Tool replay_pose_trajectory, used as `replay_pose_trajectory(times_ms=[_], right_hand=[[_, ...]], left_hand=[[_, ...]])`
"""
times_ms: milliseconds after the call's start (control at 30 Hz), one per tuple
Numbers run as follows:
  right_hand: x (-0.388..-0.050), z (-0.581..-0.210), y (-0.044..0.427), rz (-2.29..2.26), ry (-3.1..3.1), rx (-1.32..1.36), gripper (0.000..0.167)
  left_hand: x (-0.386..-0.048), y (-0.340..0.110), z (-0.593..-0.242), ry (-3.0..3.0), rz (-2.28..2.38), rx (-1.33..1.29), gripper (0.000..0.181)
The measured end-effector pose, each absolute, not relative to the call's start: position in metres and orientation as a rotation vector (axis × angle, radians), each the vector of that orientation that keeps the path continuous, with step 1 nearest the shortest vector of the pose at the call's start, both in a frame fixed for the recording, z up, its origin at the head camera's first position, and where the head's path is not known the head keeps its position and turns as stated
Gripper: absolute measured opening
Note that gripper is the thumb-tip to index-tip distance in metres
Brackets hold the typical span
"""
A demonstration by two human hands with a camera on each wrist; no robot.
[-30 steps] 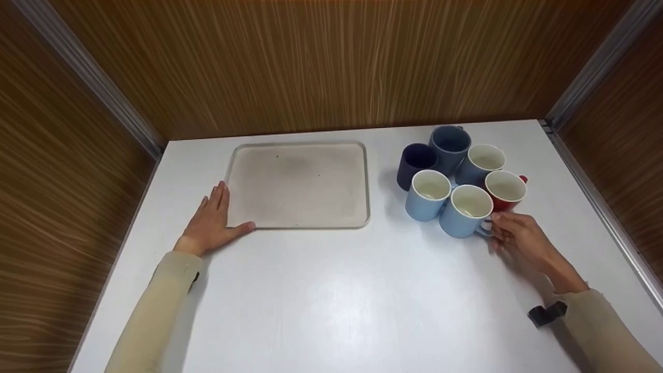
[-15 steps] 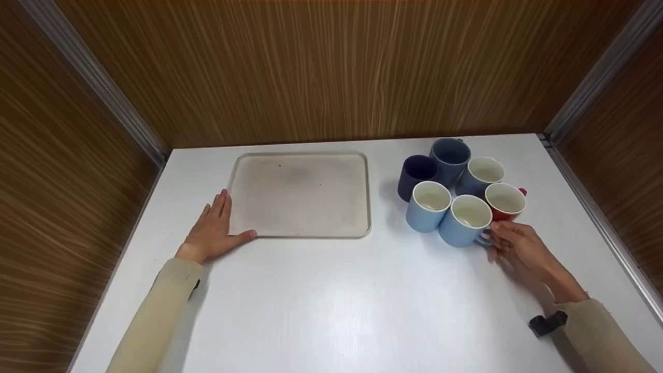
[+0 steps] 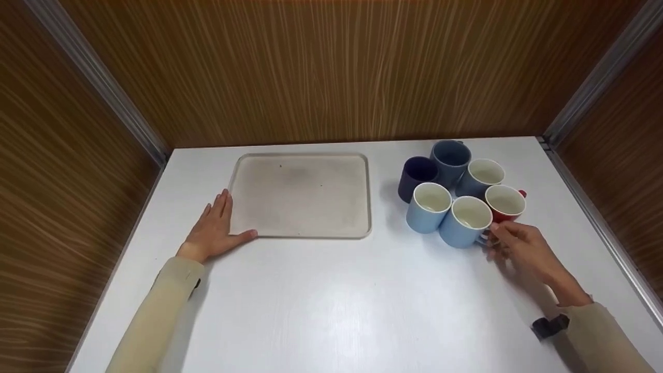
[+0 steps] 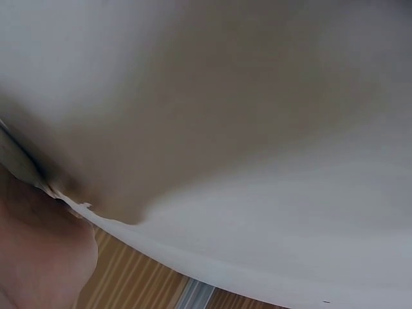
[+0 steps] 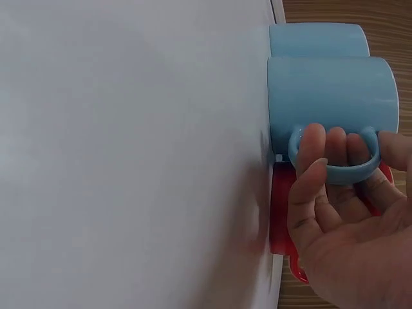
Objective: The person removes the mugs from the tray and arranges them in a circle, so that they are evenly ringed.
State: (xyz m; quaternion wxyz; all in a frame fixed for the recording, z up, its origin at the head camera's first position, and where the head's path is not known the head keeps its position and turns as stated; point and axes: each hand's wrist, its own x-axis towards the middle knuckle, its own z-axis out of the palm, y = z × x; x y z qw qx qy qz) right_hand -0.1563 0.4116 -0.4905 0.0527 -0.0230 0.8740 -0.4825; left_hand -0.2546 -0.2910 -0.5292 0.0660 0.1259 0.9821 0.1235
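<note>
My left hand lies flat with fingers straight and thumb spread, touching the left edge and front-left corner of a beige rectangular tray. My right hand grips the handle of the front light blue mug. In the right wrist view, its fingers are hooked through the handle of the light blue mug, with the thumb at the handle's rim end. The mug stands upright on the table. Touching or close beside it are a second light blue mug and a red mug. The left wrist view shows little of the left hand.
Behind the light blue mugs stand a dark navy mug, a grey-blue mug and a blue mug with a white inside. All sit on the white table. Wood-patterned panels enclose its back and sides.
The head view has tilted up, so everything sits slightly lower in it. Both hands and all the mugs otherwise keep nearly the same places.
</note>
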Motion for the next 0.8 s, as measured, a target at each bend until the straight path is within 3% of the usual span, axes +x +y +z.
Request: replay_pose_trajectory(times_ms=[500, 800], right_hand=[[-0.156, -0.485, 0.411, -1.214, 3.067, 0.011, 0.034], [-0.158, -0.48, 0.405, -1.221, 3.329, -0.28, 0.016]], left_hand=[[-0.26, -0.288, -0.532, 2.951, 0.37, 0.381, 0.131], [-0.261, -0.289, -0.523, 2.924, 0.38, 0.371, 0.133]])
